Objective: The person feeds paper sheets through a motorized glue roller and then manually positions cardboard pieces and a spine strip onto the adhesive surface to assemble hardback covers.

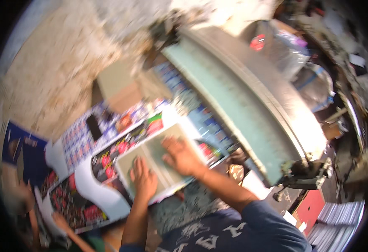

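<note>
Two flat grey-beige boards lie side by side on a white-edged printed sheet, with a narrow pale strip between them. My left hand rests flat on the left-hand board, palm down, fingers stretched out. On the right-hand board lies my right hand, its fingers spread. Neither hand grips anything. The picture is somewhat blurred, and the surface under my palms is hidden.
A long metal machine with a pale green bed stands at the right. Behind the sheets are a dark phone and a cardboard box. At lower left, a co-worker's hand touches a printed sheet. Stacked papers sit at lower right.
</note>
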Demonstrator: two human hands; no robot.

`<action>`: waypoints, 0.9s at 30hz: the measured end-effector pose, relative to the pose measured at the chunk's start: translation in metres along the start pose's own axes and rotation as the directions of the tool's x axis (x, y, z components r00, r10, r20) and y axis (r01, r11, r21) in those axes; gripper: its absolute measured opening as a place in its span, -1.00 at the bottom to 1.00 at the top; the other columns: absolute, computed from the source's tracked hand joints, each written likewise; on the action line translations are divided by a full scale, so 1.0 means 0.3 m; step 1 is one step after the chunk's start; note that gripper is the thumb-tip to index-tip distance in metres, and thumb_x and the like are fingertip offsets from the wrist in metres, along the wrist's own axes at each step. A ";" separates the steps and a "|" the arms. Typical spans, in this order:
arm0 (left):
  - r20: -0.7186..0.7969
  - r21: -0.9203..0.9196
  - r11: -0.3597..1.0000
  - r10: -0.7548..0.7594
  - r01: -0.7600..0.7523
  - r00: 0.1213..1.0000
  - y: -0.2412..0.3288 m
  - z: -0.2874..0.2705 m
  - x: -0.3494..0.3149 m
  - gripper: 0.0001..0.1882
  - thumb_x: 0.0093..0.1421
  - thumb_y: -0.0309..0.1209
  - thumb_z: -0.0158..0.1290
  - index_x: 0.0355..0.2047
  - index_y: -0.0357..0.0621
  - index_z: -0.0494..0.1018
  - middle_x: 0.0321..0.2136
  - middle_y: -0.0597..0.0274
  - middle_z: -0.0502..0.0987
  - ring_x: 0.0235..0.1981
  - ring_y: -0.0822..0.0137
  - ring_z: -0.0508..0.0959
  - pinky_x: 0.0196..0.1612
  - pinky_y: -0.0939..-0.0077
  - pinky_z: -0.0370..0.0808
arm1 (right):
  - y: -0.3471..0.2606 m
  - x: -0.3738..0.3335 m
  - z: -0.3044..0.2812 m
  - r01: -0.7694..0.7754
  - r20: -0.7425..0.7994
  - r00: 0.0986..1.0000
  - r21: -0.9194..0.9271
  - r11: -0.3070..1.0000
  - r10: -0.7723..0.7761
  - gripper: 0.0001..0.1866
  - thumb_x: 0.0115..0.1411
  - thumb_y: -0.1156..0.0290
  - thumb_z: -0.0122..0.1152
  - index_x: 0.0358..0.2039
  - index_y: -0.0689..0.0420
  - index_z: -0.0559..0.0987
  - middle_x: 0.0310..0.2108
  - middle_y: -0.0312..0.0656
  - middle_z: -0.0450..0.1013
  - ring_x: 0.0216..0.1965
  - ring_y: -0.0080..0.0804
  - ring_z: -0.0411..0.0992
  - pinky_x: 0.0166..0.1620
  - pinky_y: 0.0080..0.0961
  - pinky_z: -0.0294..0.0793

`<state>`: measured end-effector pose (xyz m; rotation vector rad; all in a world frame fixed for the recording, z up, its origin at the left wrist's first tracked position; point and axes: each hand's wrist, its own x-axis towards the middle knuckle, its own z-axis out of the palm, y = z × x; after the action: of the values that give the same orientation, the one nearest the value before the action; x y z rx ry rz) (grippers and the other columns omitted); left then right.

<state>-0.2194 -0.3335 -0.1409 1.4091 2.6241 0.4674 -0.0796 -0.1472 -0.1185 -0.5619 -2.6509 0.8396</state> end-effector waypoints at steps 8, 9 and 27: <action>0.133 0.202 0.977 -0.090 0.062 0.987 -0.085 -0.087 -0.099 -0.31 0.40 -0.18 -0.17 0.45 -0.26 0.06 0.50 -0.05 0.00 0.52 0.00 -0.06 0.46 -0.23 -0.28 | 0.047 -0.604 -0.194 0.023 -0.251 0.968 0.127 0.992 0.009 -0.77 0.30 0.30 0.24 -0.15 0.19 0.56 -0.15 0.00 0.51 -0.04 0.01 0.49 0.05 -0.17 0.48; 0.132 0.255 0.963 -0.124 0.088 0.983 -0.151 -0.112 -0.146 -0.31 0.39 -0.19 -0.16 0.45 -0.25 0.07 0.50 -0.05 -0.01 0.52 -0.02 -0.06 0.45 -0.26 -0.29 | 0.082 -0.698 -0.197 -0.090 -0.181 0.977 0.133 0.987 0.113 -0.76 0.29 0.30 0.24 -0.16 0.20 0.58 -0.15 0.02 0.52 -0.05 0.02 0.50 0.05 -0.17 0.48; -0.137 0.540 0.837 -0.017 0.089 0.990 -0.591 -0.449 -0.320 -0.45 0.41 -0.06 -0.01 0.30 -0.03 0.37 0.40 -0.15 0.18 0.43 -0.12 0.15 0.40 -0.10 0.06 | 0.844 -1.742 0.482 -0.910 -0.143 0.408 -0.141 0.389 0.902 -0.12 0.10 0.01 0.41 0.31 0.23 0.33 0.05 0.17 0.51 0.10 0.12 0.45 0.19 -0.10 0.42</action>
<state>-0.3404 -0.5332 -0.0751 1.4690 3.0432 -0.2418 0.3909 -0.2617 -0.4704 -2.2021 -2.2084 0.7415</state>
